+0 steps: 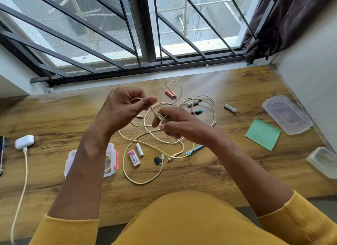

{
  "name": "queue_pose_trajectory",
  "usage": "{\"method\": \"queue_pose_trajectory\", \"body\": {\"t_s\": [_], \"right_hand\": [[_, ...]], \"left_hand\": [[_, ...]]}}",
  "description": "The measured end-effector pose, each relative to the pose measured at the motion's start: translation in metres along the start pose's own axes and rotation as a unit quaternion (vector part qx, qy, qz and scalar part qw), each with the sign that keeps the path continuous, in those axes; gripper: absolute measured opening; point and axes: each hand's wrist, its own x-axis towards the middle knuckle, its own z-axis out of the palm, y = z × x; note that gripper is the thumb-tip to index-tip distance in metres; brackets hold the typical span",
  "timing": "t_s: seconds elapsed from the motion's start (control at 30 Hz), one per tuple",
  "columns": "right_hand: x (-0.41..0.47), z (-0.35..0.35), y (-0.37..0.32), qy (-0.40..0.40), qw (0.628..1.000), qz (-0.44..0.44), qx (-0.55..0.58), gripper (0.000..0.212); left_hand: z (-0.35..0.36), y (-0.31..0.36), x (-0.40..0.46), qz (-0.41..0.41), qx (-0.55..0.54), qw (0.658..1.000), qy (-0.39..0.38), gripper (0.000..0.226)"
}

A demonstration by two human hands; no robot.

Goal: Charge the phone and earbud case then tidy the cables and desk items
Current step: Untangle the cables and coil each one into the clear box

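Observation:
My left hand is raised over the wooden desk and curls its fingers round a loop of cream cable. My right hand pinches a doubled stretch of the same cable just to the right. The rest of that cable trails in loose tangles over the desk's middle. At the far left lies a white earbud case with a cream charging cable plugged in. A dark phone shows only partly at the left edge.
An open plastic box with orange clips holds a coiled cable, half hidden by my left forearm. Scattered about are batteries, an eraser, a blue pen, a green sticky pad, a clear lid and another container.

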Motion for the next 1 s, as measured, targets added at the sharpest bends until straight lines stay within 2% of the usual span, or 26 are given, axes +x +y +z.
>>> {"method": "queue_pose_trajectory", "body": {"t_s": [0.23,0.37,0.43,0.57,0.77,1.0], "right_hand": [[0.003,-0.007,-0.018,-0.03,0.985,-0.067,0.156,0.031],[0.006,-0.007,-0.025,-0.002,0.968,-0.131,0.214,0.031],[0.009,-0.007,-0.028,0.027,0.957,-0.148,0.25,0.034],[0.017,-0.012,-0.033,0.071,0.937,-0.154,0.304,0.037],[0.026,-0.015,-0.027,0.178,0.961,-0.128,0.166,0.036],[0.028,-0.004,-0.007,0.222,0.967,-0.087,-0.091,0.033]], "left_hand": [[0.027,-0.005,-0.006,-0.007,-0.048,0.995,0.091,0.052],[0.054,-0.003,-0.015,-0.039,-0.038,0.986,0.16,0.043],[0.067,-0.001,-0.021,-0.047,-0.037,0.985,0.164,0.042],[0.087,0.008,-0.031,-0.053,-0.059,0.988,0.131,0.054],[0.089,0.014,-0.039,-0.028,-0.04,0.996,0.077,0.048],[0.065,0.021,-0.032,0.022,-0.036,0.998,0.049,0.046]]}}
